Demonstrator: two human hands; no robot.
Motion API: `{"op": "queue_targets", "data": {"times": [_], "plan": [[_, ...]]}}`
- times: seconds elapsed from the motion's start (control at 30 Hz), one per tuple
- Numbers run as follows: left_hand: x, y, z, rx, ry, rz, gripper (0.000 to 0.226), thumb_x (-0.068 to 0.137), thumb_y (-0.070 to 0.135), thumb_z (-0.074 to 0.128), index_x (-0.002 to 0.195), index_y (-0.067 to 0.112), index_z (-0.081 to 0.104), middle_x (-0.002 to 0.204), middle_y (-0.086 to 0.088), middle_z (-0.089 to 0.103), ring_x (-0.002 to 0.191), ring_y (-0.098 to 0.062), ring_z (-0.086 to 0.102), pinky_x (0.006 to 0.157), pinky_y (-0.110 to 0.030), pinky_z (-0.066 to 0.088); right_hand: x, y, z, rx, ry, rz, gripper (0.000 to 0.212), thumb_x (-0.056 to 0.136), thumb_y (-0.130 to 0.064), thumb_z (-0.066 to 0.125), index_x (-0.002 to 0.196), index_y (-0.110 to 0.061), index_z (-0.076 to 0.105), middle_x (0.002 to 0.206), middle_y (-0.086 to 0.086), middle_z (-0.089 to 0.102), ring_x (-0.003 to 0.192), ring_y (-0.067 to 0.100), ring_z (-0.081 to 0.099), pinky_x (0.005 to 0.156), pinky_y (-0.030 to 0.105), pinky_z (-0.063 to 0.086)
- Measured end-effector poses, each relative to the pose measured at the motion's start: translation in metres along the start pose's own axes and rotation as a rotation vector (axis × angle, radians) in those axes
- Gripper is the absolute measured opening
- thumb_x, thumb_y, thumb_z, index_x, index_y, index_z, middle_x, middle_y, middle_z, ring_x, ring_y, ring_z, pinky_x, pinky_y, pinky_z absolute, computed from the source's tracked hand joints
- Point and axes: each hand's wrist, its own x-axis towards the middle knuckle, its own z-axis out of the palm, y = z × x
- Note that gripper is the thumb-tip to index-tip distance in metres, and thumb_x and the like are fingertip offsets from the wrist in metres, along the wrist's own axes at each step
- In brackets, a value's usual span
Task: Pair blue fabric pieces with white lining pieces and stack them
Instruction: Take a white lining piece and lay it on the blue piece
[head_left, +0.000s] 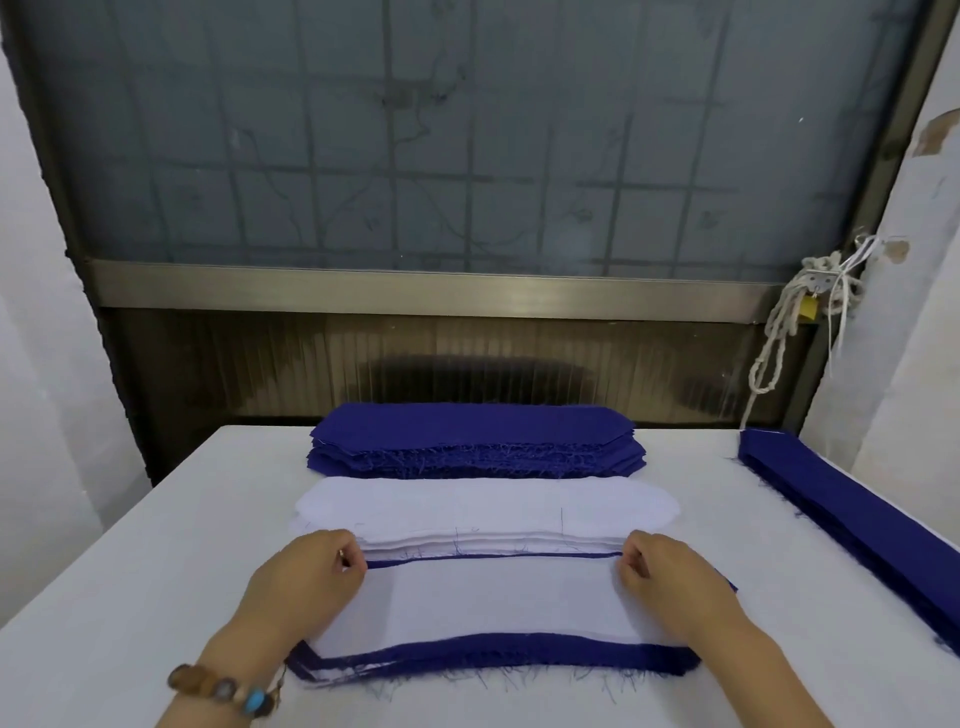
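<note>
Both hands rest on the paired stack (493, 608) nearest the person: the left hand (304, 577) and the right hand (675, 582) each pinch the far edge of its top white lining piece, blue edging showing beneath. Just beyond lies the white lining pile (483, 506), then the blue fabric pile (475, 434). More blue pieces (852, 514) lie along the surface (130, 597) at right.

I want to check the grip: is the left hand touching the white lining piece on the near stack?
Touching. In the head view, the fingertips of the left hand press on the far left corner of the white lining piece, with no gap visible.
</note>
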Motion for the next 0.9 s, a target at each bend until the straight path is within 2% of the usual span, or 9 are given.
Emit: {"op": "queue_targets", "data": {"times": [0.1, 0.17, 0.27, 0.4, 0.47, 0.57, 0.63, 0.7, 0.9], "plan": [[0.020, 0.010, -0.004, 0.027, 0.121, 0.004, 0.016, 0.091, 0.030, 0.054, 0.079, 0.027, 0.064, 0.075, 0.009, 0.062, 0.073, -0.008, 0.058, 0.070, -0.027, 0.053, 0.020, -0.015, -0.006, 0.010, 0.073, -0.019, 0.029, 0.098, -0.029, 0.045, 0.070, -0.020, 0.042, 0.063, -0.006, 0.047, 0.054, 0.009, 0.040, 0.052, 0.024, 0.034], [0.037, 0.022, -0.004, -0.047, 0.262, 0.043, 0.011, 0.090, 0.025, 0.058, 0.085, 0.022, 0.067, 0.079, 0.009, 0.062, 0.076, -0.011, 0.058, 0.072, -0.029, 0.053, 0.036, -0.031, -0.009, 0.073, 0.162, -0.075, 0.020, 0.098, -0.027, 0.047, 0.079, -0.019, 0.050, 0.069, -0.006, 0.052, 0.059, 0.007, 0.044, 0.052, 0.018, 0.034], [0.066, 0.043, -0.003, -0.111, 0.366, 0.169, 0.017, 0.091, 0.016, 0.061, 0.105, 0.020, 0.068, 0.100, 0.006, 0.063, 0.095, -0.013, 0.056, 0.084, -0.029, 0.050, 0.062, -0.058, -0.006, 0.147, 0.234, -0.221, 0.008, 0.096, -0.017, 0.051, 0.096, -0.020, 0.058, 0.092, -0.004, 0.056, 0.085, 0.011, 0.050, 0.072, 0.020, 0.044], [0.103, 0.065, 0.005, -0.139, 0.359, 0.200, 0.035, 0.096, 0.015, 0.054, 0.131, 0.016, 0.058, 0.133, 0.002, 0.057, 0.126, -0.015, 0.047, 0.105, -0.029, 0.039, 0.096, -0.090, 0.009, 0.197, 0.268, -0.317, 0.027, 0.097, -0.016, 0.052, 0.123, -0.024, 0.055, 0.116, -0.007, 0.052, 0.106, 0.010, 0.046, 0.092, 0.021, 0.043], [0.117, 0.072, 0.011, -0.094, 0.323, 0.193, 0.037, 0.099, 0.021, 0.050, 0.135, 0.019, 0.054, 0.138, 0.004, 0.053, 0.129, -0.013, 0.046, 0.107, -0.028, 0.038, 0.111, -0.104, 0.017, 0.202, 0.242, -0.353, 0.030, 0.098, -0.017, 0.050, 0.127, -0.024, 0.053, 0.122, -0.007, 0.051, 0.111, 0.011, 0.044, 0.096, 0.022, 0.041], [0.133, 0.077, 0.017, -0.025, 0.306, 0.164, 0.024, 0.100, 0.029, 0.047, 0.120, 0.024, 0.059, 0.119, 0.006, 0.061, 0.107, -0.012, 0.055, 0.091, -0.028, 0.047, 0.134, -0.119, 0.028, 0.207, 0.197, -0.355, 0.025, 0.101, -0.021, 0.046, 0.124, -0.022, 0.056, 0.123, -0.006, 0.051, 0.111, 0.011, 0.045, 0.094, 0.021, 0.042], [0.142, 0.077, 0.016, 0.010, 0.346, 0.145, 0.011, 0.099, 0.031, 0.048, 0.102, 0.027, 0.058, 0.103, 0.008, 0.060, 0.092, -0.010, 0.054, 0.081, -0.028, 0.049, 0.148, -0.125, 0.032, 0.208, 0.197, -0.304, 0.020, 0.102, -0.026, 0.044, 0.115, -0.019, 0.058, 0.118, -0.004, 0.054, 0.107, 0.012, 0.047, 0.089, 0.022, 0.044], [0.152, 0.075, 0.017, -0.007, 0.376, 0.125, 0.009, 0.098, 0.032, 0.051, 0.092, 0.028, 0.056, 0.096, 0.009, 0.059, 0.086, -0.009, 0.052, 0.074, -0.026, 0.048, 0.160, -0.130, 0.034, 0.158, 0.197, -0.270, 0.019, 0.102, -0.030, 0.044, 0.108, -0.018, 0.058, 0.112, -0.002, 0.057, 0.102, 0.013, 0.050, 0.088, 0.025, 0.045], [0.166, 0.064, 0.029, -0.165, 0.473, 0.124, 0.010, 0.096, 0.027, 0.056, 0.099, 0.028, 0.065, 0.090, 0.010, 0.061, 0.089, -0.009, 0.052, 0.074, -0.028, 0.049, 0.177, -0.132, 0.043, 0.218, 0.201, -0.221, 0.020, 0.096, -0.036, 0.054, 0.091, -0.018, 0.047, 0.082, -0.003, 0.055, 0.077, 0.012, 0.052, 0.065, 0.020, 0.041]]}}
